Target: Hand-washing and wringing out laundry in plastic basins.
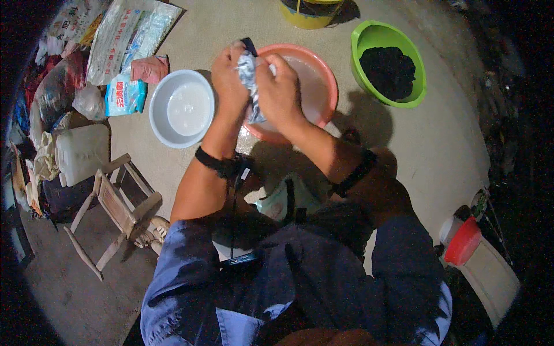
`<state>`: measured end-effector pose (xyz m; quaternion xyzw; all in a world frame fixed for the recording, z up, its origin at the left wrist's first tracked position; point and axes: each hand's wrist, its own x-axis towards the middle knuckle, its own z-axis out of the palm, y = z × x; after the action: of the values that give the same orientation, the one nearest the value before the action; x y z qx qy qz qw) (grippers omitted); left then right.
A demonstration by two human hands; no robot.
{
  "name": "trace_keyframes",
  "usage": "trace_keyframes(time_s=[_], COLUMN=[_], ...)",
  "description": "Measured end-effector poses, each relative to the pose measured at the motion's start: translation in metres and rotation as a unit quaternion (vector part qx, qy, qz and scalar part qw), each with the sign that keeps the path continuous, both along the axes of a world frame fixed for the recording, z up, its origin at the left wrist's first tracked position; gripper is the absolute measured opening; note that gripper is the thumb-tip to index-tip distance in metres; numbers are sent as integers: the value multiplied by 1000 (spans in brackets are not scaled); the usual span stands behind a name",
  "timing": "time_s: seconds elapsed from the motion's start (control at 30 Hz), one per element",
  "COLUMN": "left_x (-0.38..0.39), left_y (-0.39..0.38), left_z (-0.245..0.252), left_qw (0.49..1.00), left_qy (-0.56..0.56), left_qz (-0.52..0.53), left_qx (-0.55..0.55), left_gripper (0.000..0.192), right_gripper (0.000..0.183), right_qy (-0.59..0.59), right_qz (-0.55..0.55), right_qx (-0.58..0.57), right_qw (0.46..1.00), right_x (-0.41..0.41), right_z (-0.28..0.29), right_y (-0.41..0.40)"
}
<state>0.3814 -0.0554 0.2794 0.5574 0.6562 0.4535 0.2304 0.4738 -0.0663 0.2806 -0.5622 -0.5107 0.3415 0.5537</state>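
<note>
A bunched grey, white and dark patterned cloth (247,71) is gripped between my two hands. My left hand (229,73) holds it from the left, and a dark corner of it sticks up beyond the knuckles. From the right, my right hand (279,88) closes around it, fingers curled. The cloth's lower end hangs near the rim of a pink basin (331,82), which holds cloudy liquid. Both hands are above the left part of that basin and hide some of it. Just left of my left hand stands a pale blue-white basin (156,116) with whitish liquid inside.
A green basin (357,60) at the right holds dark cloth (387,73). At the top is a yellow bucket (309,19). A wooden folding chair (117,203), a white plastic container (82,149), a blue packet (125,97) and printed sacks (117,43) are at the left. A red basin (463,242) sits lower right.
</note>
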Motion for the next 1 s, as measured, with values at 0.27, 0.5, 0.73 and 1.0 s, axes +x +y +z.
trace_keyframes(time_s=[0.27,0.5,0.73,1.0], left_x=[-18,40,18,-64], left_y=[6,-25,-22,37], left_z=[3,24,10,6], left_qw=[995,999,996,997], left_qy=[-83,10,6,32], left_qz=[-19,-25,-87,-72], left_qx=[-49,36,19,-28], left_gripper=[34,33,36,25], right_gripper=[26,32,34,35], right_qy=[54,87,-17,172], right_qz=[38,-32,-6,151], right_qx=[-79,-67,-33,-160], right_qw=[995,993,999,960], right_x=[-9,41,41,32], right_z=[10,-12,-10,9], right_y=[-11,30,22,9])
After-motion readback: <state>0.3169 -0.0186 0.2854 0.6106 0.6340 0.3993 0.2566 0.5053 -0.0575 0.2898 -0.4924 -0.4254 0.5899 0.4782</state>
